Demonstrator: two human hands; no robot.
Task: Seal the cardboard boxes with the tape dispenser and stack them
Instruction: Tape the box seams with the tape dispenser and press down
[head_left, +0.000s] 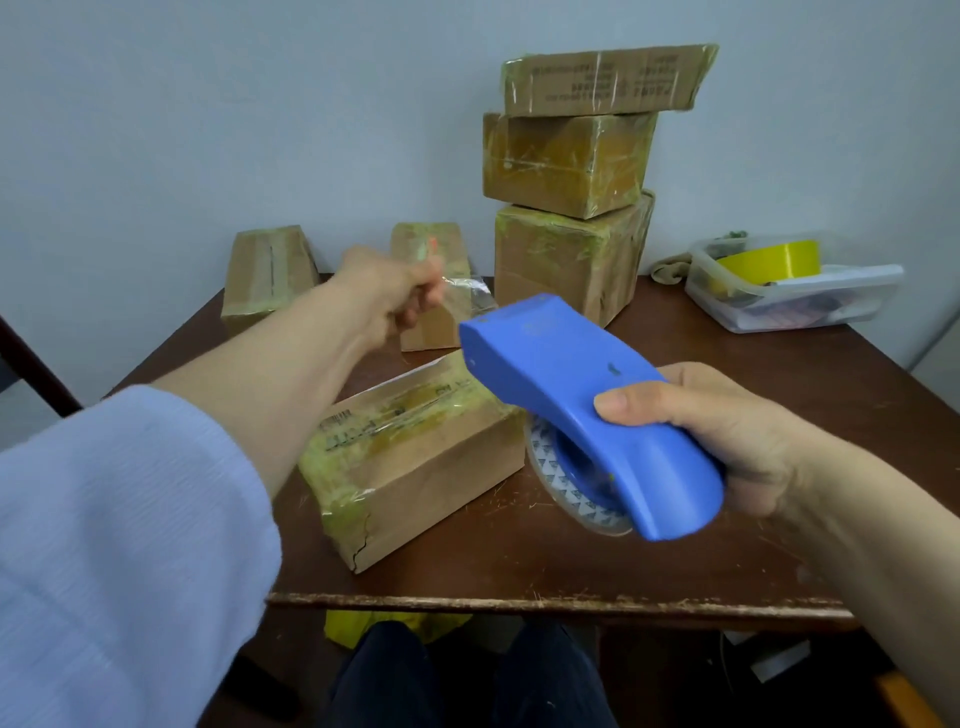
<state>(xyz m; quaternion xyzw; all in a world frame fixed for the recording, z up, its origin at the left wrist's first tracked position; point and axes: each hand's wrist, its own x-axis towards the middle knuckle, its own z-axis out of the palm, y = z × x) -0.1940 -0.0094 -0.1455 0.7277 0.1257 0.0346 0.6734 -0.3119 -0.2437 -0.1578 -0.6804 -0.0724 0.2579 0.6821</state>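
Observation:
My right hand grips a blue tape dispenser with a clear tape roll, held above the table's front right. My left hand is stretched forward and pinches the free end of the clear tape pulled from the dispenser's nose. Below the tape lies a flat cardboard box with tape along its top seam. Two more small boxes stand behind it, one at the back left, one in the middle. A stack of three taped boxes rises at the back.
The dark wooden table has a worn front edge. A clear plastic tub holding a yellow tape roll sits at the back right. A pale wall stands behind. My knees show under the front edge.

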